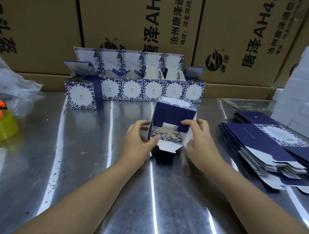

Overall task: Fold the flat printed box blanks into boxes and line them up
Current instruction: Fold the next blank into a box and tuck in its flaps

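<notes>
1. Work surface: scratched, reflective stainless-steel table (96,167).
2. Task item: one partly folded cardboard box (174,117), navy with a blue-and-white floral print. It lies on its side at table centre, just in front of the finished row, with its open end facing the camera. The end flaps are not closed: a navy notched flap hangs from the top and a white-edged floral flap lies at the bottom. I cannot tell whether it touches the table.
3. Left hand (137,135): thumb and curled fingers pinch the box's left side flap.
4. Right hand (200,136): fingers are curled over the navy top flap, and the thumb is against the white right-hand flap.
5. Row of finished floral-print boxes (151,89) stands upright along the back of the table, lids open. The leftmost box sits slightly forward. Print in the white centre panels is too small to read.
6. Stack of flat navy box blanks (265,143) lies on the table to the right, fanned. The top blank has a barcode panel, which is illegible.
7. Large brown corrugated cartons (136,20) behind are printed sideways in black: "唐泽 AH4", "沧州唐泽通", "地址:河北河间", plus a round logo.
8. Stacked white foam blocks (302,87) are at far right.
9. Yellow-green tape roll with orange dispenser (1,127) is at far left, with a crumpled clear plastic bag (11,80) behind it.
</notes>
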